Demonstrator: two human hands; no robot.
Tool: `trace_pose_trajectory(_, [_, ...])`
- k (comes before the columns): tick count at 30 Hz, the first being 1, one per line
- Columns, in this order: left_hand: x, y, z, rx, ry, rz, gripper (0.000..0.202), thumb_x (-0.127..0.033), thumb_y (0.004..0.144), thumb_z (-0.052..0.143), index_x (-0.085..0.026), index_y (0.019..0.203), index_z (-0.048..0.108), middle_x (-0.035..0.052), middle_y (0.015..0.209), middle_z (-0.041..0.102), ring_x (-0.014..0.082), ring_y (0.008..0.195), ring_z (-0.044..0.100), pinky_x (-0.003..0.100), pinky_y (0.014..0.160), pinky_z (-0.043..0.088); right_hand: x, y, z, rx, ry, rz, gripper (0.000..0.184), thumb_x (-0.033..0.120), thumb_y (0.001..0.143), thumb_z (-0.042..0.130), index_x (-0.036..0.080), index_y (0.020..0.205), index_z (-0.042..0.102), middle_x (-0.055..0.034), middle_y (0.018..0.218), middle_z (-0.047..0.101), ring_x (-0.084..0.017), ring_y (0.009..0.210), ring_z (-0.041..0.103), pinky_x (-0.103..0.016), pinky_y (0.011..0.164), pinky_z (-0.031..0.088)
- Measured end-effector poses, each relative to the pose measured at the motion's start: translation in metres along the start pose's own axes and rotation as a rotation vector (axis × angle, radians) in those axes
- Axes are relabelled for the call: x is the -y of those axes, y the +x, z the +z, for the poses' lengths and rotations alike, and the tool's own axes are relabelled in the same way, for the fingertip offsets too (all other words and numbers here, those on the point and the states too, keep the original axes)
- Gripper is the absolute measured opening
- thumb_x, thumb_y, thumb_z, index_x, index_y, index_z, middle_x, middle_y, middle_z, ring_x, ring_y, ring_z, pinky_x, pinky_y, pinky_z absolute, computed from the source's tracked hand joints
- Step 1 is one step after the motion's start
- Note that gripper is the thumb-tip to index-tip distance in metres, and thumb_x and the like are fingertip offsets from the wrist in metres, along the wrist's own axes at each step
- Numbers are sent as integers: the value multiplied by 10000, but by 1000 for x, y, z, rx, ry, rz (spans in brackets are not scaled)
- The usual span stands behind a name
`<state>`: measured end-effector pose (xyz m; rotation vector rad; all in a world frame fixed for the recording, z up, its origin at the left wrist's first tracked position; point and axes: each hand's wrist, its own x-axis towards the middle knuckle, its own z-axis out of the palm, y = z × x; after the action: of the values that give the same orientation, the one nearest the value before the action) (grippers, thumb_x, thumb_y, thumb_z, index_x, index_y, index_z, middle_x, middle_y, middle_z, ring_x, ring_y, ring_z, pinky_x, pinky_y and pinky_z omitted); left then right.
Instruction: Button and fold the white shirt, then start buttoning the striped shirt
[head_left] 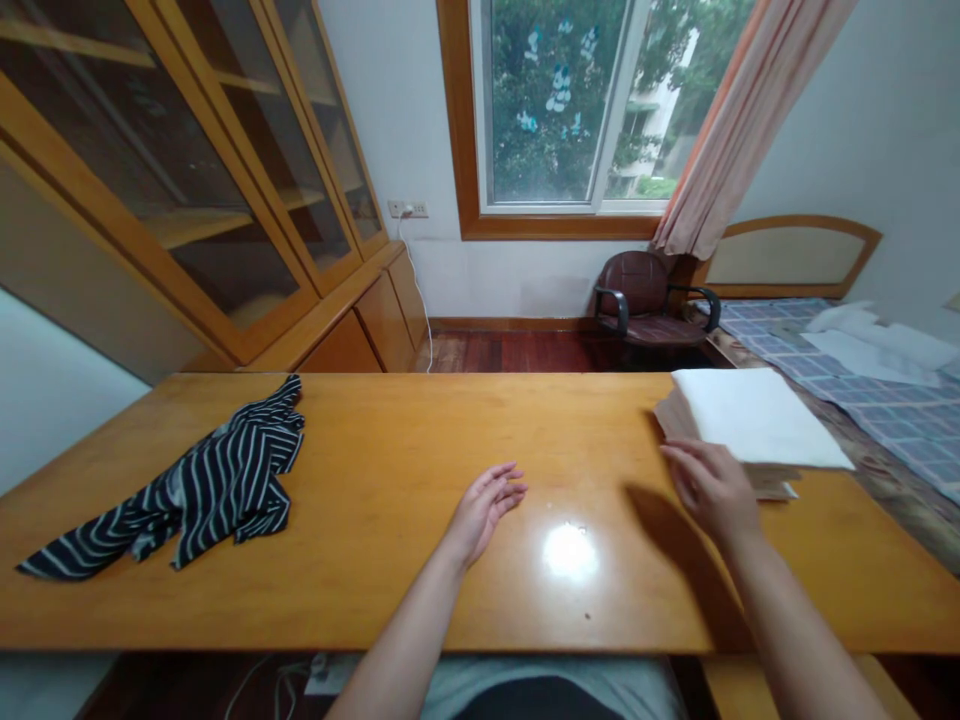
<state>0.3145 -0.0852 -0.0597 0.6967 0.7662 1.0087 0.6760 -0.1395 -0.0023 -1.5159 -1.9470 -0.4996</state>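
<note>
My left hand (484, 505) hovers just over the middle of the wooden table (375, 480), fingers stretched and slightly apart, holding nothing. My right hand (712, 485) is open too, fingers extended toward the near left edge of a folded white cloth stack (750, 415) at the table's right end; its fingertips are at or just short of that edge. A crumpled navy garment with white stripes (202, 485) lies on the left part of the table, well away from both hands.
A glass-fronted wooden cabinet (210, 180) stands to the left. Beyond the table are a dark armchair (649, 295), a window (570, 100) with a pink curtain (735, 120), and a bed with a patterned cover (877, 400) on the right.
</note>
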Motion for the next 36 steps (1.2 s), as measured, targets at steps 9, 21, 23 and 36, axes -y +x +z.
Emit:
trace_pose_trajectory(9, [-110, -21, -118, -653, 981, 590, 330, -423, 798, 598, -182, 1005, 688, 105, 1119, 692, 282, 1145, 603, 512, 1074, 422, 51, -23, 73, 275, 320, 1, 280, 275, 972, 462, 235, 1121, 696, -112, 1129, 692, -243, 1010, 655, -415, 895, 554])
trace_pose_trajectory(21, [-189, -59, -269, -1174, 1382, 479, 370, -518, 738, 637, -171, 863, 622, 224, 1310, 575, 570, 1372, 286, 804, 988, 230, 41, -31, 83, 279, 268, 46, 276, 266, 945, 487, 221, 1138, 679, -108, 1116, 692, -264, 989, 631, -455, 890, 533])
trace_pose_trajectory(23, [-179, -52, -262, -1093, 1443, 536, 260, -410, 817, 559, -162, 860, 623, 183, 1223, 628, 498, 1365, 365, 742, 1033, 289, 40, -31, 83, 279, 267, 39, 269, 266, 943, 494, 230, 1135, 679, -104, 1107, 696, -270, 985, 633, -465, 882, 536])
trace_pose_trajectory(36, [-59, -21, -100, -210, 1079, 578, 166, -266, 838, 648, -227, 982, 718, 70, 1399, 583, 258, 1428, 374, 424, 1229, 200, 99, -5, 90, 290, 502, 35, 269, 292, 967, 500, 250, 1173, 668, -104, 1148, 678, -264, 1063, 626, -477, 939, 527])
